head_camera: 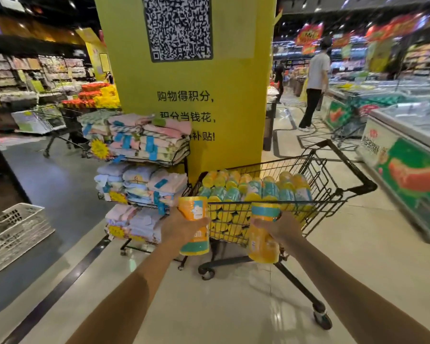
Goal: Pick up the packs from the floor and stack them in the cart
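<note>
Both bare arms reach forward over the pale tiled floor toward a black wire shopping cart. The left hand has its fingers curled round the middle of 1 yellow-and-teal pack, the left pack, and holds it upright just outside the cart's near-left corner. The right hand grips the right pack near its top, fingers wrapped round it, so that it hangs tilted against the cart's near edge, below the rim. Neither pack is inside the basket yet. Inside the cart lie the stacked packs, rows of the same yellow-and-teal packs filling it from the near edge to the far edge, up to about rim level. Behind the cart's far edge stands a yellow pillar bearing a large QR code and printed text. A wire towel rack with 3 shelves of folded cloths stands just beside the cart's left side. A white crate sits on the floor far left, a chest freezer runs along the right, and a person stands in the aisle beyond.
</note>
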Demonstrator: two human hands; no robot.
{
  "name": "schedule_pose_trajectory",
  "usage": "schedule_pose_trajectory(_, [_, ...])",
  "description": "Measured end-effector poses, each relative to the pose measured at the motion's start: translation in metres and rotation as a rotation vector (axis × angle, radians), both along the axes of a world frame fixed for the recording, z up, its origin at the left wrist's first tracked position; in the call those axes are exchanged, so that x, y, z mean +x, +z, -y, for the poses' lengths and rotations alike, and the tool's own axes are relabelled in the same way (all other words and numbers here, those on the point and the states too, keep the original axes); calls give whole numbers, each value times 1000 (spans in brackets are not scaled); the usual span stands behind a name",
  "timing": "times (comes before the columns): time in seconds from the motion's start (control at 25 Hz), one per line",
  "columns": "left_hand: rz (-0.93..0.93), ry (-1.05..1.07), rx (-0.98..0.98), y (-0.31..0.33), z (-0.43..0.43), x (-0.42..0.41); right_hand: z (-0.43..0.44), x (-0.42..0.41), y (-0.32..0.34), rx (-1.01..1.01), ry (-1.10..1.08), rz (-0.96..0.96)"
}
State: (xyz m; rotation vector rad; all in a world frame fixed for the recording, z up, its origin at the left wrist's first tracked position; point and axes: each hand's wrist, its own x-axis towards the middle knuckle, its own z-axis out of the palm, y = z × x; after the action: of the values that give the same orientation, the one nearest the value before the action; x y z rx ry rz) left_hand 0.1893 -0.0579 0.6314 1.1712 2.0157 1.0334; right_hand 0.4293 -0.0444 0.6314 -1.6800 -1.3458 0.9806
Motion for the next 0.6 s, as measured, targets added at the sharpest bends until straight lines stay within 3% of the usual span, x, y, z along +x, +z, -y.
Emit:
schedule_pose_trajectory(0.24, [31, -87, -83, -34, -170, 0, -151, -12, -32, -48, -25, 128])
schedule_pose_trajectory(0.6, [43, -225, -149, -41, -366, -4, -339, -37, -38, -147, -65, 146])
